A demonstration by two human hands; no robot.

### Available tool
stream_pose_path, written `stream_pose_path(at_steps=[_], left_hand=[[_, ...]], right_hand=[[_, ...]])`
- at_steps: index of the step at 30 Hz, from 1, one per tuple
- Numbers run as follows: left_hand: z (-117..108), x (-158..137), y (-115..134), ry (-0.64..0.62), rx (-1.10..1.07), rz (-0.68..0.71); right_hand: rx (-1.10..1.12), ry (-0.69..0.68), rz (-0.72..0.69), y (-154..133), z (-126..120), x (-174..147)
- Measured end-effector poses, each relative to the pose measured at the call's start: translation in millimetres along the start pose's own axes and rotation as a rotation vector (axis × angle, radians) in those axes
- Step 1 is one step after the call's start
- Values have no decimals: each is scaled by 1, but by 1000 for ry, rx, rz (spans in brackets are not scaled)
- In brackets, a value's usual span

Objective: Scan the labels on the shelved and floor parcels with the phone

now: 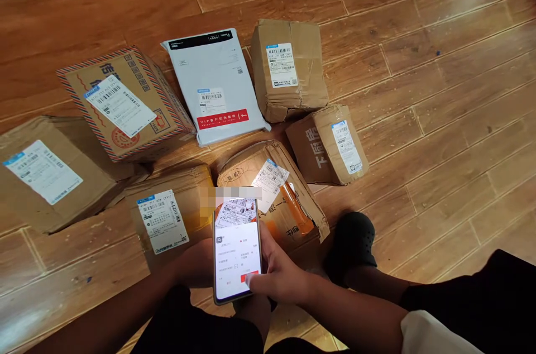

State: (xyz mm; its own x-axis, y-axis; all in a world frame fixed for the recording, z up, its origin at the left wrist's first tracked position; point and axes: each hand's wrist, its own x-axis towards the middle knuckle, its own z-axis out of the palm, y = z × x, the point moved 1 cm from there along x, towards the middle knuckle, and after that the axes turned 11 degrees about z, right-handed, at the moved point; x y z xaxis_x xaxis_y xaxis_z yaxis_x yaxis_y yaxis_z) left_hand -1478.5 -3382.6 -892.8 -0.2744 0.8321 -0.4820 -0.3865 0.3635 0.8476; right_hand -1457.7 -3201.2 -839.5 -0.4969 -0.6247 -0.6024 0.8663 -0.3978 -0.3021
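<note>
A smartphone [237, 256] is held upright over the boxes, its lit screen facing me. It shows a parcel label in a camera strip at the top and a form with a red button below. My right hand [282, 276] grips the phone's right side, thumb resting on the screen near the red button. My left hand [200, 266] supports the phone from the left, its fingers hidden behind it. Just beyond the phone lies a worn carton [247, 167] with a white label [271, 182] and orange tape. A taped carton [136, 206] sits by my left hand.
Other labelled parcels lie on the wooden floor [439, 119]: a carton [90, 175], a striped-edge box [142, 72], a white mailer bag [213, 72], a dented box [307, 63] and a smaller box [310, 144]. My dark clog [354, 242] stands at right. Bags line the top edge.
</note>
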Motion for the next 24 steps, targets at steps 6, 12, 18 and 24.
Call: stream_pose_path(at_steps=[6, 12, 18, 24], left_hand=[[-4, 1, 18, 5, -90, -2], [-7, 0, 21, 6, -159, -5], [-3, -7, 9, 51, -188, 20], [-1, -11, -8, 53, -115, -54]], right_hand=[[-7, 8, -9, 0, 5, 0], [0, -1, 17, -2, 11, -1], [-7, -14, -6, 4, 13, -2], [-6, -40, -5, 5, 14, -1]])
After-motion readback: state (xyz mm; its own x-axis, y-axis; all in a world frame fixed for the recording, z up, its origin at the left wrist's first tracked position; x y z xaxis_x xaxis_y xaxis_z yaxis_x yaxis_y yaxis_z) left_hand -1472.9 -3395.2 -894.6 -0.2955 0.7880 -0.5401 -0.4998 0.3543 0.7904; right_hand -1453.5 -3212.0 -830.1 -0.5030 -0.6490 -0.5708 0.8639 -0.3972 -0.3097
